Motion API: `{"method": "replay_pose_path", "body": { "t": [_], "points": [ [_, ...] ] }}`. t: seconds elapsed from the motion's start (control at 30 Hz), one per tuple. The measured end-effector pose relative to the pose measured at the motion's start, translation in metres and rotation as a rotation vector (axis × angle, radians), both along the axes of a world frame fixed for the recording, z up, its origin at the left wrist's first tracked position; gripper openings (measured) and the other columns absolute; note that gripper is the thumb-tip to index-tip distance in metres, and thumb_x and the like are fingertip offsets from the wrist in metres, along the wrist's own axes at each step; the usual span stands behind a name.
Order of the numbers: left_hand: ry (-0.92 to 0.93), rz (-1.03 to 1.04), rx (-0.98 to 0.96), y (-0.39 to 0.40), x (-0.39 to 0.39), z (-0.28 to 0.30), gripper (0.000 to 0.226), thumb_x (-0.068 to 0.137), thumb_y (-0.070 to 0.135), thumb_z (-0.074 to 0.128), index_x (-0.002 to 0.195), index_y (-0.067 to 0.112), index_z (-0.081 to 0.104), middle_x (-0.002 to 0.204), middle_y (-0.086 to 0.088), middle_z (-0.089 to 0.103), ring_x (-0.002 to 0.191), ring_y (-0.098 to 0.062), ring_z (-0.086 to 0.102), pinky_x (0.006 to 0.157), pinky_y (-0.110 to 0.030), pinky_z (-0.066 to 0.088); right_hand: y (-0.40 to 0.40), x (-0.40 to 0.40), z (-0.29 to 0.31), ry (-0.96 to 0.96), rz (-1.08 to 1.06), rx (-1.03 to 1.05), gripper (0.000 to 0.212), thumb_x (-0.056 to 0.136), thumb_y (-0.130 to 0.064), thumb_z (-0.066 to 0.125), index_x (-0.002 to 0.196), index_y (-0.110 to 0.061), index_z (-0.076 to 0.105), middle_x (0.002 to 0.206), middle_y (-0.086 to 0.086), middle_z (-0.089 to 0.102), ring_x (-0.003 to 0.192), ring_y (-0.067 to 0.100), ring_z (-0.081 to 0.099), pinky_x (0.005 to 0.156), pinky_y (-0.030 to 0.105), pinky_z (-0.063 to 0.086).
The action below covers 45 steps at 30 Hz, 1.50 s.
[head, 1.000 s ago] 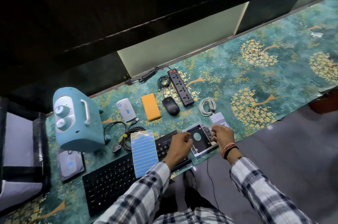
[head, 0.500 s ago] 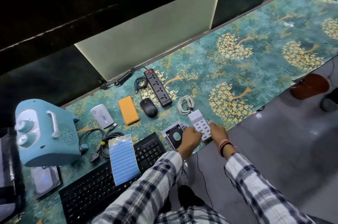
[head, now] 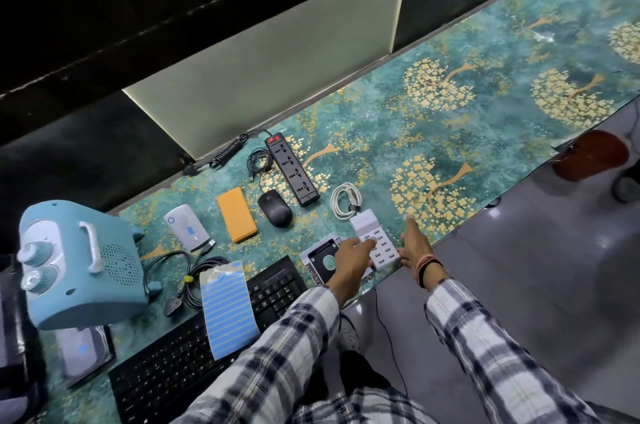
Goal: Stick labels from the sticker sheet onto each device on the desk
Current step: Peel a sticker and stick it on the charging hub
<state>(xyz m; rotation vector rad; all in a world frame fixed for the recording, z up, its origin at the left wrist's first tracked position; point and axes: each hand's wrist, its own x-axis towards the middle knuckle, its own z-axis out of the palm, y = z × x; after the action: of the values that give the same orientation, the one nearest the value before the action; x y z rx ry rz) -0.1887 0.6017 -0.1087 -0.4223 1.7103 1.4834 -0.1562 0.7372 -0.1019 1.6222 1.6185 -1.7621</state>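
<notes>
White charger [head: 374, 239] at near desk [head: 485, 118] edge, right of centre; long axis runs near-right to far-left, port rows toward near end. Left hand [head: 353, 254] rests across its left side, fingertips on ports, fingers loosely bent, not gripping. Right hand [head: 414, 243] flat beside its right edge, fingers straight. Drive caddy [head: 320, 259] just left, part-covered by left hand. White cable [head: 344, 200] coiled at far end. Sticker sheet [head: 228, 312] lies on keyboard [head: 194, 347], well left.

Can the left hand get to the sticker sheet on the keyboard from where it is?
Probably yes. The left hand rests on the white USB hub; the sticker sheet lies uncovered on the keyboard, nothing between them.
</notes>
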Motion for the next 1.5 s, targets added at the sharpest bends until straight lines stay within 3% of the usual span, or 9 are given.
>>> {"method": "replay_pose_path", "body": {
  "t": [0.13,0.23,0.37,0.43,0.63,0.87,1.1,1.3,1.5],
  "points": [
    [-0.040,0.026,0.050,-0.002,-0.008,-0.001,0.025,0.095,0.029,0.069,0.088,0.006,0.063,0.100,-0.014,0.078,0.089,-0.026,0.078,0.085,-0.042,0.063,0.004,-0.001,-0.001,0.043,0.000,0.097,0.073,0.092,-0.065,0.035,0.095,0.000,0.069,0.069,0.011,0.065,0.056,0.023,0.053,0.056,0.032,0.043],
    [-0.082,0.071,0.077,-0.006,-0.014,0.007,0.029,0.094,0.036,0.070,0.086,0.009,0.065,0.095,-0.014,0.076,0.084,-0.026,0.075,0.081,-0.038,0.061,0.001,-0.005,0.007,0.157,-0.057,0.051,0.055,0.095,-0.049,0.047,0.090,0.002,0.068,0.064,0.014,0.064,0.051,0.023,0.050,0.051,0.030,0.043],
    [-0.149,0.146,0.154,-0.011,-0.016,0.007,0.050,0.098,0.041,0.063,0.121,-0.003,0.064,0.095,-0.012,0.076,0.077,-0.022,0.074,0.068,-0.030,0.060,-0.015,-0.015,0.024,0.334,0.025,-0.027,0.031,0.094,-0.024,0.059,0.098,0.005,0.067,0.067,0.018,0.067,0.056,0.025,0.057,0.056,0.031,0.049],
    [-0.193,0.182,0.187,-0.015,-0.016,0.010,0.052,0.102,0.041,0.056,0.129,-0.003,0.061,0.094,-0.012,0.076,0.076,-0.021,0.073,0.062,-0.027,0.058,-0.022,-0.020,0.023,0.384,0.065,0.014,0.025,0.092,-0.018,0.062,0.095,0.006,0.068,0.070,0.017,0.068,0.060,0.025,0.057,0.057,0.032,0.051],
    [-0.243,0.242,0.168,-0.021,-0.022,0.013,0.054,0.106,0.038,0.049,0.143,-0.001,0.047,0.092,-0.014,0.066,0.077,-0.024,0.064,0.063,-0.034,0.056,-0.024,-0.024,-0.002,0.321,0.276,0.388,0.015,0.086,-0.027,0.065,0.084,-0.015,0.074,0.079,0.002,0.074,0.071,0.021,0.067,0.072,0.042,0.060],
    [-0.287,0.302,0.201,-0.020,-0.025,0.015,0.049,0.107,0.035,0.045,0.143,0.002,0.048,0.105,-0.018,0.067,0.089,-0.028,0.063,0.073,-0.039,0.056,-0.028,-0.021,-0.014,0.378,0.253,0.375,0.009,0.088,-0.027,0.067,0.087,-0.021,0.074,0.087,0.001,0.074,0.083,0.024,0.070,0.077,0.047,0.060],
    [-0.325,0.341,0.202,-0.021,-0.026,0.014,0.048,0.106,0.034,0.047,0.141,0.001,0.050,0.100,-0.018,0.065,0.084,-0.029,0.061,0.068,-0.039,0.055,-0.033,-0.020,-0.017,0.447,0.222,0.321,0.005,0.088,-0.018,0.072,0.089,-0.015,0.076,0.092,0.005,0.075,0.089,0.026,0.069,0.082,0.045,0.059],
    [-0.341,0.359,0.205,-0.020,-0.028,0.014,0.043,0.106,0.034,0.048,0.134,0.002,0.055,0.098,-0.018,0.064,0.085,-0.029,0.061,0.070,-0.039,0.055,-0.034,-0.017,-0.014,0.470,0.214,0.223,0.010,0.087,-0.012,0.072,0.093,-0.005,0.077,0.088,0.007,0.072,0.081,0.020,0.064,0.080,0.040,0.056],
    [-0.350,0.387,0.230,-0.019,-0.027,0.012,0.039,0.106,0.033,0.049,0.129,0.003,0.057,0.102,-0.019,0.065,0.088,-0.030,0.063,0.076,-0.042,0.056,-0.032,-0.016,-0.010,0.488,0.196,0.163,0.013,0.088,-0.008,0.070,0.095,0.002,0.075,0.089,0.007,0.071,0.077,0.013,0.062,0.071,0.022,0.052]
  ]
}}
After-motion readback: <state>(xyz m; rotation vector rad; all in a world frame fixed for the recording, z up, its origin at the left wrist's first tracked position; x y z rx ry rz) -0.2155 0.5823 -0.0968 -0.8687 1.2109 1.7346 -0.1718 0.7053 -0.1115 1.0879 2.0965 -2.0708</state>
